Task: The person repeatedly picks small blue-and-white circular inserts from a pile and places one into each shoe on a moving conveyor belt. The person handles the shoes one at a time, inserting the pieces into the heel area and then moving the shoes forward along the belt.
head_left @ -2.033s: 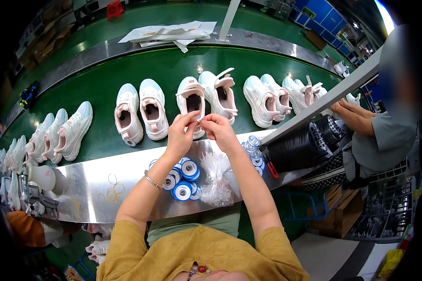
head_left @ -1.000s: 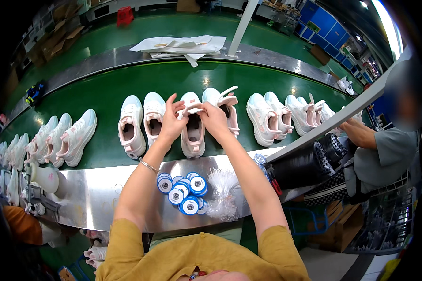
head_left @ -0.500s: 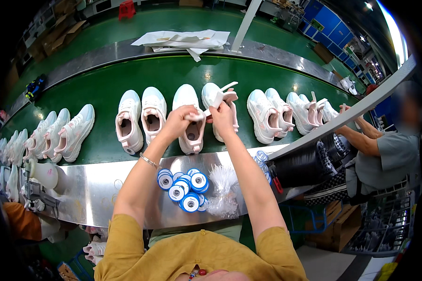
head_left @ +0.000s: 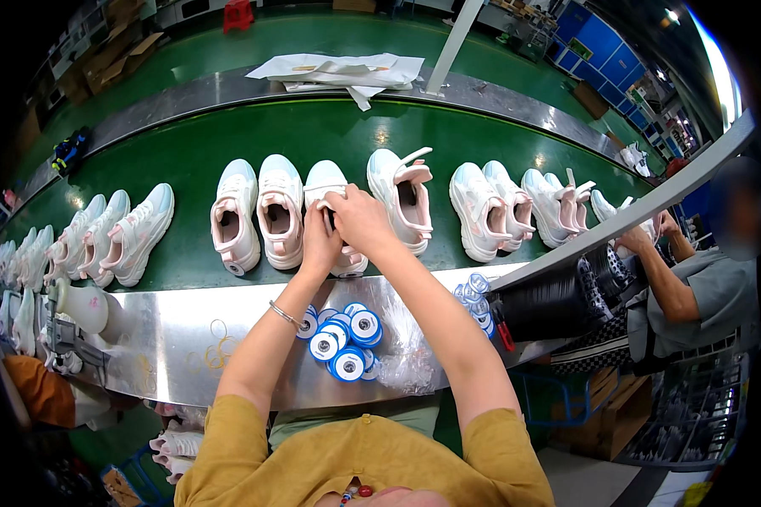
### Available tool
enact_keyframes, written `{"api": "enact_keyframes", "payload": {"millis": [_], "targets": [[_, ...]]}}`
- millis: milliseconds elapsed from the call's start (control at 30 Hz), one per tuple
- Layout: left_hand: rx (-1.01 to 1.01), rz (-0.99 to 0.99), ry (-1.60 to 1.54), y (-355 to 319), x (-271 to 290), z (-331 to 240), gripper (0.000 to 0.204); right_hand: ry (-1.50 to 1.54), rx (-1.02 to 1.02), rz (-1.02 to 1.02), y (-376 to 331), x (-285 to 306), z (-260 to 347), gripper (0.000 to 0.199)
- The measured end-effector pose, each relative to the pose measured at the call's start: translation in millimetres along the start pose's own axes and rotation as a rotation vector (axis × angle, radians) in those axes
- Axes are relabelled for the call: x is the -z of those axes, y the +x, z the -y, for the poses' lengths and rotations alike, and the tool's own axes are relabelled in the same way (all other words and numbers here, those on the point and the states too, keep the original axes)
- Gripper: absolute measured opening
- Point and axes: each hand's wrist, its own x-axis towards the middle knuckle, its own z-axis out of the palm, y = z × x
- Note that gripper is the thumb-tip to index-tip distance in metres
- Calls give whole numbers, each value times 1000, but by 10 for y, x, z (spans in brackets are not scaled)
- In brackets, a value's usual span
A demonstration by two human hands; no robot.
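Sneaker (head_left: 324, 176), one, frame centre; left hand (head_left: 320, 245) and right hand (head_left: 361, 218) together at its opening, can't tell if gripping. I count two shoes (head_left: 280, 196) centre-left, one red stool (head_left: 238, 15) upper left.

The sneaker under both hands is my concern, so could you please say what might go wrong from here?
The left hand and right hand hide much of the sneaker, so a flaw there might go unnoticed. The bracelet appears close to the blue-rimmed discs and could nudge their pile.
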Motion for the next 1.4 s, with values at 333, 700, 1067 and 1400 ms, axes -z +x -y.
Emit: {"api": "enact_keyframes", "payload": {"millis": [333,700,1067,1400], "targets": [[100,62,-34,-150,-93,-156,58,-140,154,129,-358,255,-328,13],[-6,169,155,-359,-286,-209,66,-41,62,80,-891,427,-247,16],[-243,38,339,-535,-268,-538,69,78,-73,-57,-774,639,-631,21],[-325,-49,330,-522,-277,-566,75,-114,109,88,-702,611,-446,38]]}}
